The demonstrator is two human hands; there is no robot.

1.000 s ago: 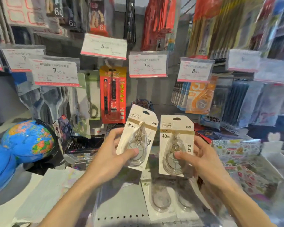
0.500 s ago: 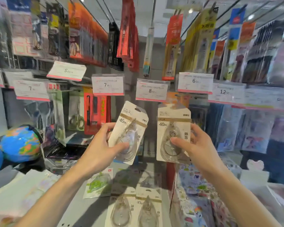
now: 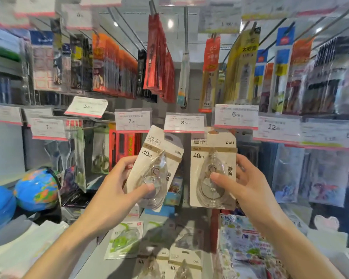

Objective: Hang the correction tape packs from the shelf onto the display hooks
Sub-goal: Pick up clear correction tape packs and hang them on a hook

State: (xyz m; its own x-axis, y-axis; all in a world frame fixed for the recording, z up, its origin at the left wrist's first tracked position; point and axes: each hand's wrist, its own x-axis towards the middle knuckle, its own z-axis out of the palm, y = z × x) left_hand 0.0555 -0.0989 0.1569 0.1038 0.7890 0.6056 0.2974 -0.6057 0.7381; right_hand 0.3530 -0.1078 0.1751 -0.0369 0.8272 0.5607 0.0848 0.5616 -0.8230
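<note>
Both packs had come up from the shelf. A second earlier they were held low over the shelf, with the price tags well above them; now they sat mid-frame, their tops level with the lower row of tags, and the view had tipped up to take in the hanging stock above.

The left hand pinched the left pack, thumb pressed on the clear blister and fingers curled behind the card. That pack leaned to the right, its hang hole just below the 7 tag and beside the 8 tag. The right hand pinched the right pack the same way, thumb on the blister front and fingers wrapped round the card's right edge. This pack stood upright, its top edge tucked behind the 8 tag and the 6 tag, so its hang hole was hidden.

The lift suggested the pick-up was done and the hanging step was starting. Neither pack looked threaded yet; the hook ends behind the tags could not be made out, so which hook each pack was meant for was unclear. The tilted left pack would probably need squaring before its hole could meet a hook.

More packs lay on the shelf at the bottom centre, beside a green pack, so plenty of the task seemed left.
</note>
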